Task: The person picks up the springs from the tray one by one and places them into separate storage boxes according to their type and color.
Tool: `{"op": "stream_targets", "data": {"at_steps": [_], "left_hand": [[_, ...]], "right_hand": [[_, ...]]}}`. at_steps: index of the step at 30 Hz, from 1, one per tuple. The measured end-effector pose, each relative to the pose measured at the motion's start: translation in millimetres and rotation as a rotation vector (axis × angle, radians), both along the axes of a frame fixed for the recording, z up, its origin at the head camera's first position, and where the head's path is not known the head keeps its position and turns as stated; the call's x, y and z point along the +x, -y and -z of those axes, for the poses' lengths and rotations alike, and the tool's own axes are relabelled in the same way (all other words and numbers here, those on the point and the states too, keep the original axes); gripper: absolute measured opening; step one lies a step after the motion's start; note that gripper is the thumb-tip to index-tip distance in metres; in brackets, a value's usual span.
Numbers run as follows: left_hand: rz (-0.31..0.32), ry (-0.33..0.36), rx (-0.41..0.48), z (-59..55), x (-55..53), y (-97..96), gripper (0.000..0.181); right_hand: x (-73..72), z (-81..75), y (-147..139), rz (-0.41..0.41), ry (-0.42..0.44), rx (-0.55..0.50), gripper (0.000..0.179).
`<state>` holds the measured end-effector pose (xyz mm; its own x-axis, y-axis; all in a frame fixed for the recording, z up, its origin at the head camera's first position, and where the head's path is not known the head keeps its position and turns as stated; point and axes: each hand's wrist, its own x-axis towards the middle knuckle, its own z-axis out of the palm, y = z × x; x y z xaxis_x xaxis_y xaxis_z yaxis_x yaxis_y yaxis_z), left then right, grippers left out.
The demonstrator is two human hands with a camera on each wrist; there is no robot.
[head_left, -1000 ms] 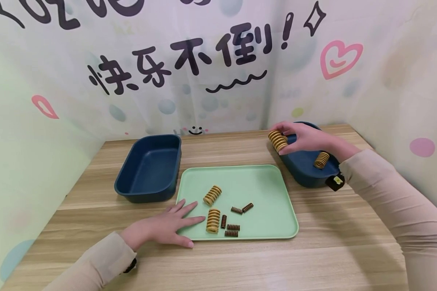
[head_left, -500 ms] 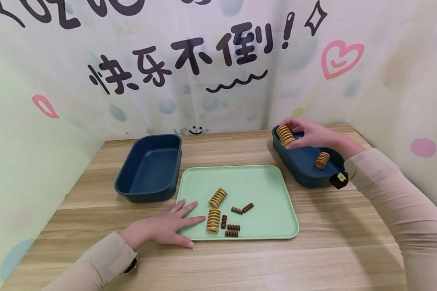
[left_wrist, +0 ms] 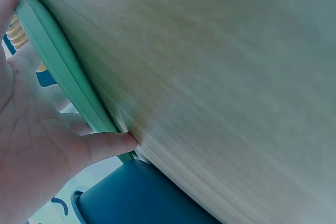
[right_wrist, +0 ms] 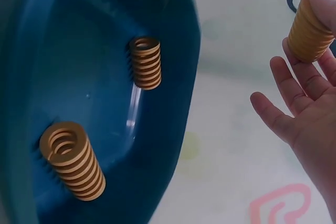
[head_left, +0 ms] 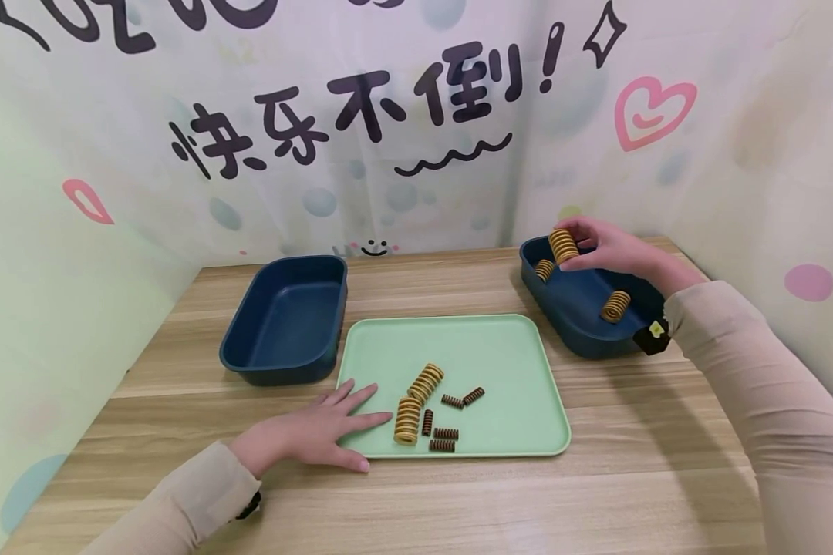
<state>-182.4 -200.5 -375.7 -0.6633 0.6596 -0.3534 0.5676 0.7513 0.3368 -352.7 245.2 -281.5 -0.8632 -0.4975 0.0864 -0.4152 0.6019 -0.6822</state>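
Between thumb and fingers, my right hand (head_left: 612, 248) pinches a yellow coil spring (head_left: 564, 247) above the right blue bin (head_left: 562, 327). Inside that bin lie two more yellow springs, one near its left wall (head_left: 544, 270) and one nearer the front (right_wrist: 73, 161). My left hand (head_left: 312, 435) is spread with straight fingers over the left front corner of the green tray (head_left: 507, 354). Close to its fingertips on the tray are a yellow spring (head_left: 407, 421) and a tilted second yellow spring (head_left: 426, 382), which appear to touch. Several small dark brown springs (head_left: 446, 434) lie beside them.
A second blue bin (head_left: 283, 324) stands behind the left hand, left of the tray, with nothing visible in it. The wooden table (head_left: 458, 509) runs up to a printed cloth wall (head_left: 444, 208) at the back.
My right hand has carried its yellow spring rightward over the bin, uncovering the spring by the left wall. On the tray, one yellow spring has rolled right. The left hand stays put.
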Motion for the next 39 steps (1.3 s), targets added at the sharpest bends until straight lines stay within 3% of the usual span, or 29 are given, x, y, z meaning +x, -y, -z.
{"op": "stream_targets", "data": {"at_steps": [12,31,39], "left_hand": [[-0.001,0.004,0.001,-0.2,-0.7,0.2,0.07],[0.003,0.002,-0.003,-1.4,-0.3,0.1,0.069],[-0.001,0.004,-0.005,-2.3,0.2,-0.2,0.069]], "right_hand": [[-19.5,8.0,-12,0.083,0.073,-0.011,0.058],[-45.4,28.6,-24,0.226,0.096,-0.084,0.063],[-52.2,34.7,-26,0.261,0.108,-0.061,0.066]]}}
